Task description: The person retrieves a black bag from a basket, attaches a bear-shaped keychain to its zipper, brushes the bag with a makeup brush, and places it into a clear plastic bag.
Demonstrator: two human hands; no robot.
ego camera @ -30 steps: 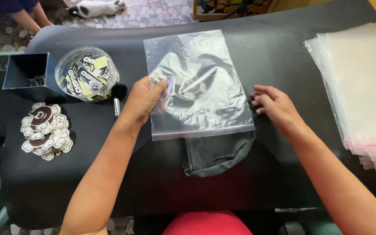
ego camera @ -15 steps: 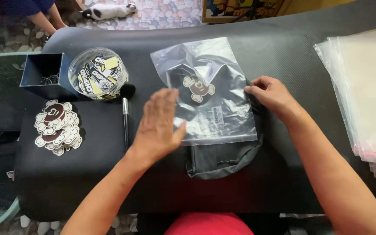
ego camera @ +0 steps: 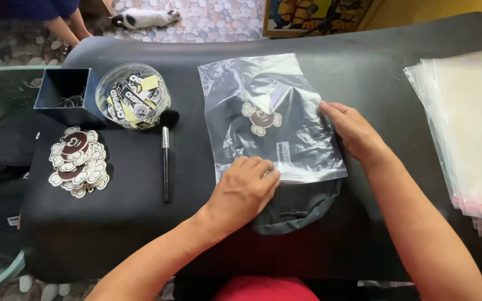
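Observation:
A clear plastic bag [ego camera: 263, 106] lies flat on the black table [ego camera: 364, 61], over a dark cap [ego camera: 299, 209] with a cream patch that sticks out below the bag's near edge. My left hand [ego camera: 244, 187] lies palm down on the bag's near left corner, fingers together. My right hand [ego camera: 352, 131] presses flat on the bag's right edge. Neither hand grips anything that I can see.
A stack of clear bags [ego camera: 467, 128] lies at the right. At the left are a round tub of stickers [ego camera: 134, 100], a dark blue box [ego camera: 65, 95], a pile of cut-out stickers [ego camera: 76, 161] and a black brush [ego camera: 165, 156]. Another person's arm [ego camera: 65, 25] and a small animal [ego camera: 143, 18] are beyond the table.
My left hand slid from the bag's upper left side down to its near left corner. The right hand stayed on the bag's right edge.

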